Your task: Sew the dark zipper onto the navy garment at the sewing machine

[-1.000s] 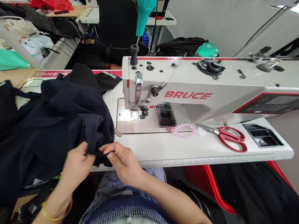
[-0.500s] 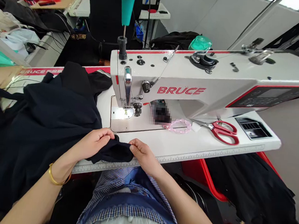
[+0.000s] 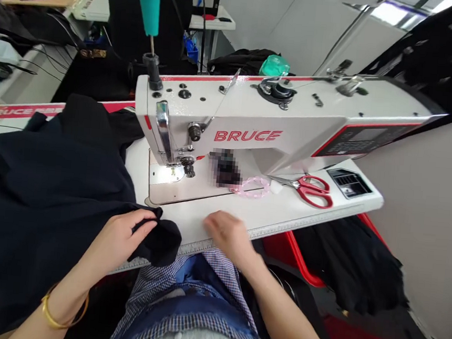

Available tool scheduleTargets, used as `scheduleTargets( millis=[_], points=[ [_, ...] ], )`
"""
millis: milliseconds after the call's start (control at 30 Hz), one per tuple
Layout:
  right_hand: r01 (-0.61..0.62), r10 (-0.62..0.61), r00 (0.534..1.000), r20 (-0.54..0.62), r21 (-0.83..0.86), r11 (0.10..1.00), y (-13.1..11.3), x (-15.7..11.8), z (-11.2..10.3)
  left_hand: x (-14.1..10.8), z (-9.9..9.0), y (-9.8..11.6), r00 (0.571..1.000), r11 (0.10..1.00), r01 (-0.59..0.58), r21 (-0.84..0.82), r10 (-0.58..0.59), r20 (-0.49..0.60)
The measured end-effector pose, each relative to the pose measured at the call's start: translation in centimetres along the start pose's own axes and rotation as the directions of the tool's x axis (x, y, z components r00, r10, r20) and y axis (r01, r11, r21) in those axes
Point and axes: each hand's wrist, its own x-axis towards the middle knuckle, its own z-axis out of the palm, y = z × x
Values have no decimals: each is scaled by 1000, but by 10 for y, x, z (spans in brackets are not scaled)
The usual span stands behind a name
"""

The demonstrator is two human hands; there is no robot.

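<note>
My left hand (image 3: 121,234) is closed, thumb and fingers pinching the edge of a dark navy garment (image 3: 63,171). A loose end of that garment hangs over the table's front edge, to the right of my fingers. The rest of the cloth lies bunched over the left side of the table. My right hand (image 3: 230,238) is apart from the cloth, low over the front of the white table. Its fingers look curled but are smeared by motion, so whether anything is in them cannot be made out. Beyond both hands stands a white sewing machine (image 3: 250,116), its needle area lit.
Red-handled scissors (image 3: 313,191) lie on the table to the right, beside a pink beaded bracelet (image 3: 254,188) and a blurred-out dark item (image 3: 226,168). A teal screwdriver (image 3: 147,4) stands upright on the machine head. Below right, a red bin (image 3: 301,258) holds dark cloth.
My right hand has let go of the garment and moved away from it to the right. The garment's end has dropped at the table edge, still in my left hand. The view has shifted right.
</note>
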Motion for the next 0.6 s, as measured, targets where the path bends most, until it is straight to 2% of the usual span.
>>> scheduleTargets(
  millis=[33, 67, 100, 133, 167, 233, 300, 367, 500, 600],
  points=[
    [-78, 66, 991, -113, -100, 992, 20, -5, -18, 1, 1, -1, 1000, 1000, 19, -18, -19, -5],
    [-207, 152, 957, -247, -214, 955, 42, -10, -38, 1, 1, -3, 999, 999, 37, -34, -37, -4],
    [-350, 225, 899, -376, -308, 885, 64, -14, -58, 2, 1, -3, 999, 998, 50, -46, -50, 0],
    [-455, 263, 850, -456, -386, 802, 85, -17, -78, 2, 2, -3, 998, 997, 60, -53, -60, 2],
    [-523, 291, 824, -486, -454, 721, 104, -19, -96, 3, 2, -3, 998, 996, 70, -56, -70, -1],
    [-542, 386, 840, -382, -565, 622, 133, -23, -124, 3, 2, -2, 996, 994, 89, -59, -90, -14],
    [-503, 467, 852, -236, -618, 604, 149, -24, -142, 3, 2, -1, 994, 992, 107, -67, -109, -16],
    [-461, 495, 857, -142, -641, 614, 156, -24, -150, 3, 2, -1, 992, 989, 125, -81, -126, -14],
    [-411, 453, 886, -101, -625, 664, 165, -21, -157, 2, 2, 0, 986, 983, 160, -94, -163, -28],
    [-430, 392, 900, -191, -543, 722, 175, -17, -159, 2, 3, 0, 984, 984, 158, -83, -163, -66]
  ],
)
